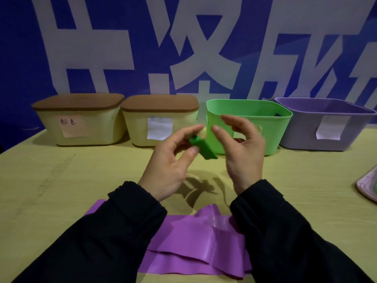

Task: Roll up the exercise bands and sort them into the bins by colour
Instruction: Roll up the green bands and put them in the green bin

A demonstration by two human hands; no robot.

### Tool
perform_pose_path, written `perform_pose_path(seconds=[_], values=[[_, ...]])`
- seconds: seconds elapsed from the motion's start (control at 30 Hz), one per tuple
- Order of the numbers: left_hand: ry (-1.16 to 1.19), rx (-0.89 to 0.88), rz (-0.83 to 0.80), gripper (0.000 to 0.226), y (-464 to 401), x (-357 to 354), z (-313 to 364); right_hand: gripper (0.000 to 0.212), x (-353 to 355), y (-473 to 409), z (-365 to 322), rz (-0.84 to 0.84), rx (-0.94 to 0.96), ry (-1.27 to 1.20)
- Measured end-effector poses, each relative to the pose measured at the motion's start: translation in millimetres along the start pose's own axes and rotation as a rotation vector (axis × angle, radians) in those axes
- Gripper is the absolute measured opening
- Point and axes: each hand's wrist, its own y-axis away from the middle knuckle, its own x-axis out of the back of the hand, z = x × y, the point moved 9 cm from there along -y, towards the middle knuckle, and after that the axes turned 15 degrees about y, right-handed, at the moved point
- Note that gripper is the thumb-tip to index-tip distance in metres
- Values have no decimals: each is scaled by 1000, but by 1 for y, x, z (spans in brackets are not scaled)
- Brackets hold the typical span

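A rolled-up green band (pixel 204 149) is held in the air just in front of the green bin (pixel 250 107). My left hand (pixel 173 160) pinches the roll between thumb and fingers. My right hand (pixel 242 148) hovers beside the roll with loosely bent fingers, holding nothing. A purple band (pixel 193 244) lies unrolled and crumpled on the table near me, partly under my sleeves. The purple bin (pixel 326 111) stands to the right of the green one.
Two cream bins with brown lids stand at the back left: one (pixel 79 119) with a pink handwritten label, one (pixel 160 119) with a white label. A tray edge (pixel 367 186) shows at the right border. The wooden table (pixel 61 190) spreads out in front.
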Motion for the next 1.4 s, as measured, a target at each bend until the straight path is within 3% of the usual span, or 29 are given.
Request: perform_pose_path(seconds=[0.07, 0.17, 0.23, 0.4, 0.57, 0.7, 0.87, 1.03, 1.4], values=[[37, -13, -18, 36, 2, -8, 2, 28, 1, -7, 17, -63, -155, -162], [103, -11, 84, 34, 0, 5, 2, 15, -2, -8, 23, -139, -240, -273], [120, 4, 178, 32, -2, 20, -2, 14, -10, -4, 11, -226, -184, -321], [117, 33, 300, 28, -1, 34, -11, 24, -42, 17, -14, -462, 61, -71], [110, 31, 222, 37, -3, 26, -11, 8, -33, 11, -8, -318, 85, -49], [215, 30, 183, 23, -4, 21, -10, 8, -28, 10, -12, -281, 126, -22], [185, 34, 211, 18, -5, 23, -12, 5, -25, 4, 0, -288, -121, -314], [155, 14, 128, 24, -6, 22, -9, 15, -44, 18, 12, -463, -347, -464], [95, 93, 256, 19, -4, 31, -16, 13, -34, 8, 7, -392, -233, -349]])
